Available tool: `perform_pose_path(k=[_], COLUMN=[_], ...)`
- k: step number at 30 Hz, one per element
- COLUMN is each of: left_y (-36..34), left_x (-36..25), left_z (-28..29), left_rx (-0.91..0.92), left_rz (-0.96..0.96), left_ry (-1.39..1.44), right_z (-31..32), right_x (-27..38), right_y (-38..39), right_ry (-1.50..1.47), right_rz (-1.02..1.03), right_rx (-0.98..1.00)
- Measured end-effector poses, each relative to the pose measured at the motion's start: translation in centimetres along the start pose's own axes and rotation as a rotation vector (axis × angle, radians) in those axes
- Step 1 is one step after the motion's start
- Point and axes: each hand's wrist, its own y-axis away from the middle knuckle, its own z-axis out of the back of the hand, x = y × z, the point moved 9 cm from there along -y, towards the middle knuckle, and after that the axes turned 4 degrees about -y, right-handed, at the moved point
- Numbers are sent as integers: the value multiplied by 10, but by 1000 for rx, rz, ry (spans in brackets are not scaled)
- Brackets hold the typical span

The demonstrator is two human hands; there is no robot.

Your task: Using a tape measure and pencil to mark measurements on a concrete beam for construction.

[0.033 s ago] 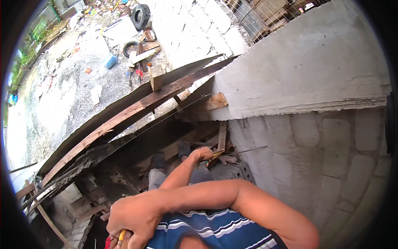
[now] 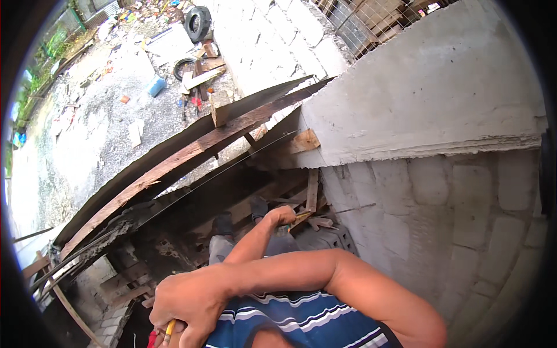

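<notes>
My forearms cross in front of my striped blue shirt [image 2: 290, 313], the right one on top. My right hand [image 2: 188, 301], at the lower left, is closed around a yellow pencil [image 2: 169, 330]. Something red [image 2: 152, 338] shows at the lower edge beside it. Beyond the crossing, my left hand [image 2: 281, 216] reaches forward and grips a thin yellowish strip [image 2: 301, 217] whose kind I cannot make out. Its fingers are partly hidden. Loose wood pieces [image 2: 320, 223] and a grey block [image 2: 331, 243] lie close to that hand. My shoes [image 2: 223, 224] show below.
A rough concrete beam [image 2: 429, 93] tops a block wall [image 2: 418, 209] on the right. A long wooden plank [image 2: 168, 168] crosses at chest side to the left. Farther out lie tires [image 2: 198, 24], a blue container [image 2: 156, 86] and scattered debris on gravel.
</notes>
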Motion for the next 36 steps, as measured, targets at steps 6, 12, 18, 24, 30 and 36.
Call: perform_pose_path(k=[6,12,18,24,30,36], left_y=[21,43,65,73,172,256], left_x=[31,43,37,-19,-26,-56], left_z=[16,37,50,51,33,37], left_rx=[-19,-38,-8,-8,-66,-429], left_rz=[72,217,347,-123,396,598], left_ry=[-34,99,94,-287,945,1390], right_z=[-10,-6,-25,-22,63,44], right_x=[2,-2,25,25,44,176], right_y=[0,25,15,44,251,500], right_ry=[-52,122,12,241,461,674], right_rz=[62,27,151,-26,-303,-71], right_rx=[-127,-91,-177,-83,-848,-2277])
